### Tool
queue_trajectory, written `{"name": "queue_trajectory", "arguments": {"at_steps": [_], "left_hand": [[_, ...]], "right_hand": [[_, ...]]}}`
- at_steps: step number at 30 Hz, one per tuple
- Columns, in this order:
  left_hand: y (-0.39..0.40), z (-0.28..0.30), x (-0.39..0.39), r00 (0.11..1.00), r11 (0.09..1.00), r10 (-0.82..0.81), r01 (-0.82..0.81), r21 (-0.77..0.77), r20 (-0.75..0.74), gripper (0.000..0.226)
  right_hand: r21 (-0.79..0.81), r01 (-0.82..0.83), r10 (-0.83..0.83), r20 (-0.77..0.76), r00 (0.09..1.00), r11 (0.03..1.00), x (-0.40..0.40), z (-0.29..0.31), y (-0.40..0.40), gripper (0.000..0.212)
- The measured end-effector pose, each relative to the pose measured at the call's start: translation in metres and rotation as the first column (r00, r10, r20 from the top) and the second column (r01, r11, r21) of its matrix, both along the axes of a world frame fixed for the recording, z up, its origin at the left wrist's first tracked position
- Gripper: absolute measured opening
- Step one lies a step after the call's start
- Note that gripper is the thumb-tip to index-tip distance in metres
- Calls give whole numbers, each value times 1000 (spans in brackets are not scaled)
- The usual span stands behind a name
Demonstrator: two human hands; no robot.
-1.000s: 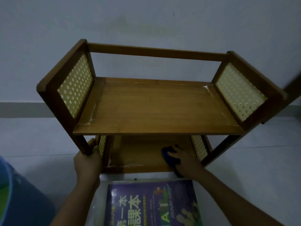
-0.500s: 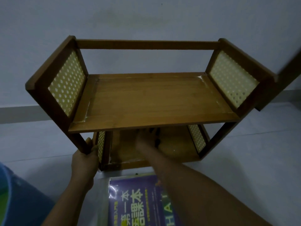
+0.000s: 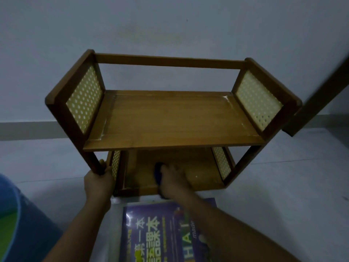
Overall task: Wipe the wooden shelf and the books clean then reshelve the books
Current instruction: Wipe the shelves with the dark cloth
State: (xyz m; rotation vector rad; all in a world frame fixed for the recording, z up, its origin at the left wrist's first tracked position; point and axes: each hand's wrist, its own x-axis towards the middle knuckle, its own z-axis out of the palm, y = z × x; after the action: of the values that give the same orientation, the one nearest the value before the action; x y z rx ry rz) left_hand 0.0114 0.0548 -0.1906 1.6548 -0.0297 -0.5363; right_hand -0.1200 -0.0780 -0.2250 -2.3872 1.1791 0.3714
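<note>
A two-tier wooden shelf [image 3: 170,121] with cream perforated side panels stands on the pale floor against the wall. Both tiers are bare. My left hand [image 3: 98,183] grips the shelf's front left leg near its foot. My right hand [image 3: 172,179] reaches under the top tier and presses a dark blue cloth [image 3: 158,173] onto the lower board, left of its middle. Most of the cloth is hidden under my palm. A purple book [image 3: 160,231] with white and yellow lettering lies flat on the floor in front of the shelf, partly under my right forearm.
A blue bucket [image 3: 17,224] with a green inside stands at the lower left. A dark wooden edge [image 3: 321,87] leans along the wall at the right. A grey skirting band [image 3: 24,130] runs along the wall base.
My right hand swept the cloth from the lower board's right side to the back left, and has now pulled forward toward the front edge. The left hand has kept its hold on the leg.
</note>
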Motion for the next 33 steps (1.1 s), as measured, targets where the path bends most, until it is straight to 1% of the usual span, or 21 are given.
{"name": "queue_trajectory", "arguments": {"at_steps": [2, 4, 7, 9, 11, 13, 14, 16, 17, 19, 21, 23, 24, 26, 28, 29, 31, 33], "left_hand": [[0, 2, 0, 1000, 1000, -4, 4, 6, -4, 39], [0, 3, -1, 1000, 1000, -10, 10, 24, 0, 39], [2, 4, -5, 1000, 999, -29, 28, 40, 7, 38], [3, 6, -5, 999, 998, -49, 49, 34, -3, 40], [2, 5, -5, 998, 997, -55, 55, 46, 2, 40], [2, 3, -6, 999, 998, -42, 41, 49, 18, 39], [1, 2, -6, 999, 998, -34, 33, 51, 22, 39], [1, 0, -5, 999, 998, -27, 26, 50, 21, 39], [1, 0, -4, 999, 998, -27, 26, 50, 21, 39], [1, -1, -1, 999, 998, -36, 35, 48, 12, 40], [0, 1, 0, 999, 998, -46, 46, 43, 11, 41], [-2, 2, 1, 998, 997, -54, 54, 50, 13, 40], [-1, 3, 3, 998, 997, -60, 60, 52, 10, 39], [0, 4, 5, 994, 992, -110, 110, 67, -2, 32], [4, 6, 9, 981, 976, -194, 193, 96, 2, 21], [5, 7, 10, 974, 970, -225, 223, 97, 8, 21], [7, 8, 11, 967, 964, -253, 250, 88, 22, 28], [8, 5, 11, 963, 960, -267, 265, 86, 19, 27]], "right_hand": [[-51, 148, -152, -93, 984, 988, -48, -5, -41, 68], [-97, 284, -296, -136, 946, 954, -73, -8, -64, 73], [-111, 294, -310, -181, 933, 949, -57, -8, -53, 65], [-115, 228, -244, -157, 957, 967, -25, -1, -26, 55], [-64, 36, -41, -80, 996, 997, 12, 3, 11, 47], [36, -197, 196, 35, 980, 980, 42, 1, 50, 41], [63, -266, 260, 91, 961, 962, 50, -1, 62, 39], [60, -286, 272, 175, 946, 956, 52, -4, 65, 35], [42, -275, 261, 199, 945, 961, 45, -4, 57, 34], [42, -227, 216, 186, 959, 973, 18, 1, 33, 36], [67, -112, 103, 131, 986, 991, -19, 2, 0, 38], [0, 24, -24, 63, 998, 1000, -56, 3, -29, 34], [-41, 68, -67, 24, 997, 997, -70, 3, -42, 33], [-61, 131, -133, -18, 991, 989, -85, 2, -64, 32], [-87, 193, -195, -10, 981, 977, -83, -3, -83, 34], [-100, 244, -243, 19, 970, 965, -80, -6, -91, 37], [-139, 323, -320, 50, 946, 936, -66, -17, -98, 51], [-190, 374, -388, -43, 921, 908, -41, -23, -92, 60]]}}
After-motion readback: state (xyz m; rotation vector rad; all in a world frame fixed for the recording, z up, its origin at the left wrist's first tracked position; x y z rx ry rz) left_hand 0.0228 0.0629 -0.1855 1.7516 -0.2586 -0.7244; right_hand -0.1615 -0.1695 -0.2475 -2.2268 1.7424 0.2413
